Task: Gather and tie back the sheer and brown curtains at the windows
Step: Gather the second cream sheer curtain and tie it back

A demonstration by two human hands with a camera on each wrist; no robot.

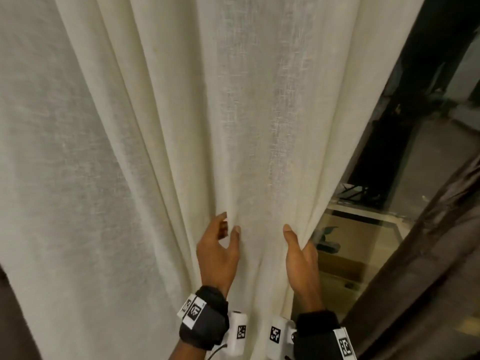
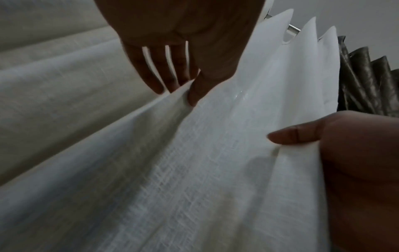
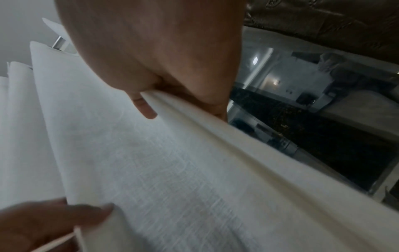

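Note:
The cream sheer curtain [image 1: 161, 141] hangs in long folds and fills most of the head view. My left hand [image 1: 230, 224] has its fingers tucked into a fold and its thumb on the front, pinching that fold [image 2: 183, 90]. My right hand [image 1: 298, 237] grips the curtain's right edge [image 3: 194, 116], thumb in front and fingers hidden behind the cloth. The two hands are a short span apart at the same height. The brown curtain [image 1: 428, 255] hangs bunched to the right, apart from both hands, and its pleated top [image 2: 367, 76] shows beside the sheer.
Dark window glass [image 1: 428, 165] is uncovered right of the sheer's edge, with a sill and low objects [image 1: 337, 245] behind it. A metal curtain rod [image 2: 293, 28] carries the sheer's top. More brown fabric [image 1: 10, 320] shows at the bottom left.

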